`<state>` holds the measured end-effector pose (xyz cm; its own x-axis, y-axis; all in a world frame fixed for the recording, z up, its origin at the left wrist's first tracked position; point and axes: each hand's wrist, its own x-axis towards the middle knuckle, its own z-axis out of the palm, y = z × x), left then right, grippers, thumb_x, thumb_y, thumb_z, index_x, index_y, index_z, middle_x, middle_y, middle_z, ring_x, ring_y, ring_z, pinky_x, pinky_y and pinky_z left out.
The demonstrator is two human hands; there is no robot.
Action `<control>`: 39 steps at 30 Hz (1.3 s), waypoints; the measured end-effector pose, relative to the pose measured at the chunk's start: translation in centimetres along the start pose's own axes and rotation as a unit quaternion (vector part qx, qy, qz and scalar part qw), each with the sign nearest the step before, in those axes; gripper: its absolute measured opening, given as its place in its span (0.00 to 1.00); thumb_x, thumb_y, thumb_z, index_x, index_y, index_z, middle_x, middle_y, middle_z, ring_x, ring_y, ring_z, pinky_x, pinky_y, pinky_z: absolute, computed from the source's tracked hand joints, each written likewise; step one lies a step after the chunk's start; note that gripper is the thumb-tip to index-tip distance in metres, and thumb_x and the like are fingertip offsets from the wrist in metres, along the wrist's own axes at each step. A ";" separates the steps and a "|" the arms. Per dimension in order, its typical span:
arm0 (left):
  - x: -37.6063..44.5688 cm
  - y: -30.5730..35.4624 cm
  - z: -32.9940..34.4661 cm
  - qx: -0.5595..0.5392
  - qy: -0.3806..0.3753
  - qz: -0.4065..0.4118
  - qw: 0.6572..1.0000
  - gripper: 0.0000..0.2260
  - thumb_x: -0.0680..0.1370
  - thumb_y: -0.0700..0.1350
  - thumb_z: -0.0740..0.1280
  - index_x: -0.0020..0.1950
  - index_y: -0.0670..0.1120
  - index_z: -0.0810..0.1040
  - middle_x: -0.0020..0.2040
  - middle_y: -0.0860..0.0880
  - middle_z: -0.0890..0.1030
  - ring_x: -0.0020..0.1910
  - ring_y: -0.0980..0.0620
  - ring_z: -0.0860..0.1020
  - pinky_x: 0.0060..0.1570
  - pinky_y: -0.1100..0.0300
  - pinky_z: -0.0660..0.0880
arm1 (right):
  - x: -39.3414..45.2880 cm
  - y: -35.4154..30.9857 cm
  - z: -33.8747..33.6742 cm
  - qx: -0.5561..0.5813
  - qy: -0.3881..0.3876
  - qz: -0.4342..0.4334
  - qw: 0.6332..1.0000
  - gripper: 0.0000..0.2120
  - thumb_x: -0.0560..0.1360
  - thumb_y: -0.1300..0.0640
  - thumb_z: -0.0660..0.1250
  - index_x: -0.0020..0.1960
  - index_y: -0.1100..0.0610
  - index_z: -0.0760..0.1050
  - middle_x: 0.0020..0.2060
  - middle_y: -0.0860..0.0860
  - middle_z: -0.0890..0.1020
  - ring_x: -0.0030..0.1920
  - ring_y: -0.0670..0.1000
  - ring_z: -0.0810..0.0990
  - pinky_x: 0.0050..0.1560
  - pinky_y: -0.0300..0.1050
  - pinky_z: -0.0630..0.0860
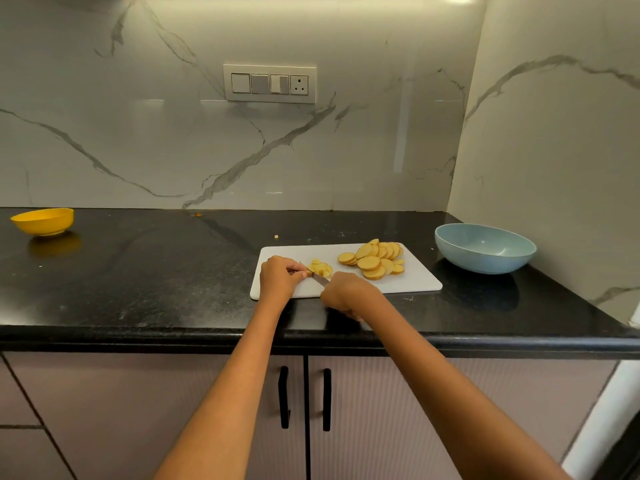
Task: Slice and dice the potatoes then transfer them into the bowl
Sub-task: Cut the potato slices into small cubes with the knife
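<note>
A white cutting board point(412, 280) lies on the black counter. A pile of round potato slices point(375, 258) sits on its right half. A small stack of cut potato pieces point(321, 267) lies near the board's left side. My left hand point(278, 277) has its fingertips curled against that stack. My right hand point(341, 294) grips a knife handle, hidden in the fist. The knife blade point(318, 278) runs between my hands, beside the small stack. A light blue bowl point(485, 248) stands to the right of the board and holds nothing.
A yellow bowl point(43, 221) sits at the far left of the counter point(156, 271). A small potato scrap point(276, 236) lies behind the board. Marble walls close the back and right side. Cabinet doors with black handles point(284, 398) are below the counter edge.
</note>
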<state>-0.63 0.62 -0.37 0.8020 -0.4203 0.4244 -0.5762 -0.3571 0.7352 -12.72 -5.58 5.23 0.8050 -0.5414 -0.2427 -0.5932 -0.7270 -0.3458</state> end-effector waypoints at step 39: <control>7.8 -0.3 4.1 0.167 -0.140 0.140 0.966 0.09 0.76 0.48 0.66 0.48 0.42 0.78 0.46 0.48 0.75 0.45 0.54 0.71 0.44 0.62 0.67 | 14.4 1.9 -2.9 0.370 0.422 -0.238 0.793 0.13 0.82 0.57 0.54 0.41 0.58 0.70 0.27 0.45 0.70 0.27 0.43 0.68 0.27 0.30 0.64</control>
<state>5.12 -5.95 0.54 0.5607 -0.7320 0.3871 -0.8202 -0.4270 0.3806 -2.30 -16.01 3.73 0.4561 -0.5970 0.6600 0.1957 -0.6561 -0.7288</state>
